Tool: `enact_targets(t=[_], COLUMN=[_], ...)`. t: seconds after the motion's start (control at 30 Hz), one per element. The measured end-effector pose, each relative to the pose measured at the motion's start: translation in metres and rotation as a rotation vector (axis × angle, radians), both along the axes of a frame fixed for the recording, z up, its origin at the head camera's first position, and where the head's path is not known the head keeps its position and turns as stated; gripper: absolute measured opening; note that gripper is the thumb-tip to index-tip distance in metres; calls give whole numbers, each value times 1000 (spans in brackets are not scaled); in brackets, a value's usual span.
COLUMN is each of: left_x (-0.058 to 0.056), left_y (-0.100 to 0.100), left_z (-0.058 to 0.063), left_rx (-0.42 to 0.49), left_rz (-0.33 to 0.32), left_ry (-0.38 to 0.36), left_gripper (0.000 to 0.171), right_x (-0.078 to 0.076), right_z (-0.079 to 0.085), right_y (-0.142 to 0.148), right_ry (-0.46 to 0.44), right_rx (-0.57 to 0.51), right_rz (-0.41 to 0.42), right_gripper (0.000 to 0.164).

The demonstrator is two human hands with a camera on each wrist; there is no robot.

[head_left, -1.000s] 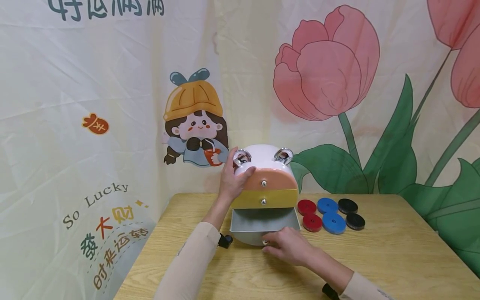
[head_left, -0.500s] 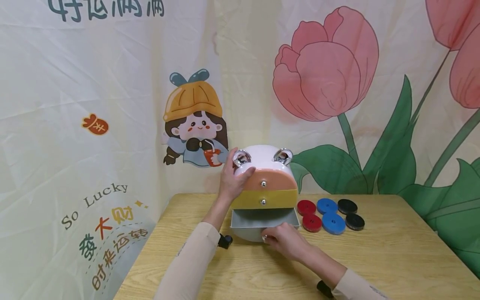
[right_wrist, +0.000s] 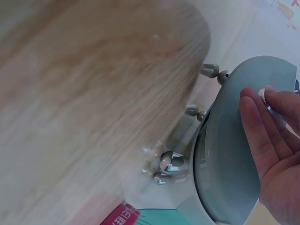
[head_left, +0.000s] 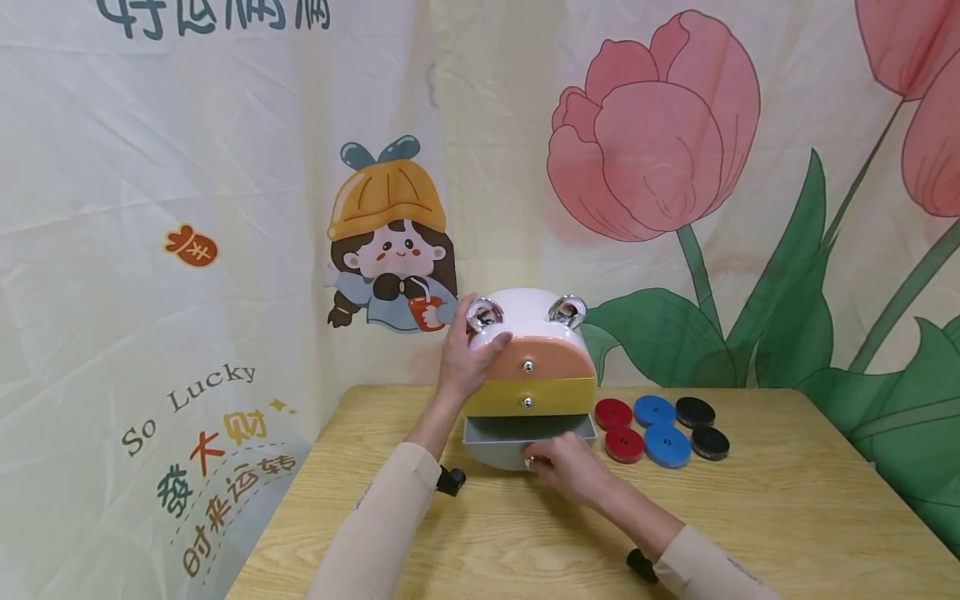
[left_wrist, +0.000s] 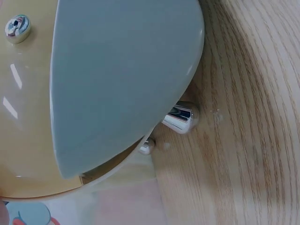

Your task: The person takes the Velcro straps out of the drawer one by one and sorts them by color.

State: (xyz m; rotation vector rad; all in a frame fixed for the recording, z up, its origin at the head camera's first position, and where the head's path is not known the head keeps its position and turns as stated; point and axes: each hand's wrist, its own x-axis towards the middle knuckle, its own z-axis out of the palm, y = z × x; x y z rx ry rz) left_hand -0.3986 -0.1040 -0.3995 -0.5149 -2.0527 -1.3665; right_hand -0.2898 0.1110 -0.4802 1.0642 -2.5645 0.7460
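Note:
A small frog-shaped drawer cabinet [head_left: 525, 312] with a white top and silver ring eyes stands at the table's back. Its orange drawer [head_left: 555, 357] and yellow drawer [head_left: 558, 398] are closed. Below them the grey drawer [head_left: 487, 455] is partly pulled out. My left hand [head_left: 462, 360] grips the cabinet's upper left side, its thumb on the front edge. With thumb and forefinger my right hand [head_left: 573, 468] pinches the grey drawer's knob [right_wrist: 261, 94]. The left wrist view shows the drawer's front [left_wrist: 122, 75] close up, above silver feet [left_wrist: 182, 117].
Right of the cabinet lie several flat rolls of tape in pairs: a red roll [head_left: 624, 445], a blue roll [head_left: 667, 447] and a black roll [head_left: 710, 442] in front, matching ones behind. A printed curtain [head_left: 495, 167] hangs behind the wooden table [head_left: 795, 483].
The grey drawer has slid inward, toward the cabinet, with my right hand moving along on its knob. My left hand has stayed in place on the cabinet.

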Motion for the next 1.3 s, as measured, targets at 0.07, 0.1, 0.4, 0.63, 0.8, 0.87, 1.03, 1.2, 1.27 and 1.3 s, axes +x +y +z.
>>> enact_targets(t=[0.07,0.1,0.4,0.63,0.8,0.87,1.03,1.2,1.27,1.3], left_x=[0,0,-1,0,1,1,2,2,2,2], left_y=[0,1,1,2,0,0,-1,-1,0,0], left_z=[0,0,-1,0,0,1,0,1,1,1], left_rx=[-1,-3,0,9,8,9,6,5,5,4], left_rz=[1,1,0,-4,-3,0,3,0,-1,-1], left_ry=[-5,-9,-12,-15,-17,-18,-25,-28,-28,-27], left_gripper=[99,99,99,100,98,97,96,94,93,92], right_x=[-1,-2,-10,-14,-14,-16,-20,-25,-26,-27], right_z=[0,0,-3,-3,-1,-1,-1,-3,-4,-4], right_y=[-1,-1,-2,-2,-4,-5,-8,-9,-9,-10], right_ry=[-14,-17,-3,-11,-22,-14,11,39,38,39], right_rx=[-6,-9,-46,-49,-60,-64,-75,-88,-91,-92], right_rz=[-10,-13,-22,-32,-31,-30,-30,-44,-56,-60], right_gripper=[15,14,11,11,11,11,10,9,9,9])
